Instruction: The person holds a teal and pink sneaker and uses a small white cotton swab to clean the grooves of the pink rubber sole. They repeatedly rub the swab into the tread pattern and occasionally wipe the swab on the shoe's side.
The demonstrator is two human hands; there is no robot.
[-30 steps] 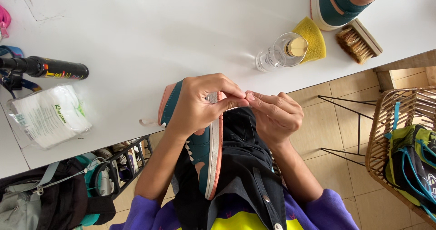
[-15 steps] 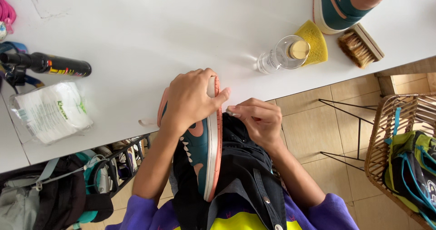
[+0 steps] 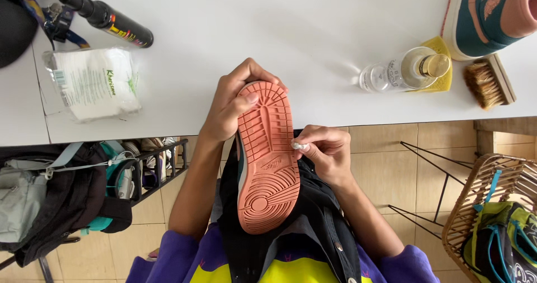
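Two hands work on a shoe held sole-up over the lap.

The left hand (image 3: 232, 107) grips the toe end of the shoe (image 3: 267, 157), fingers curled over the tip and thumb pressed on the salmon-coloured sole, which faces the camera at the edge of the white table (image 3: 291, 31). The right hand (image 3: 323, 153) pinches a small white wad (image 3: 299, 146) between its fingertips and holds it against the sole's right edge. Farther out on the table lie a clear bottle (image 3: 405, 72) on its side, touching a yellow sponge (image 3: 442, 65), with a brush (image 3: 489, 83) just beside and a second shoe (image 3: 492, 14) behind. To the left lie a packet of wipes (image 3: 92, 81) and a black spray can (image 3: 106, 19).
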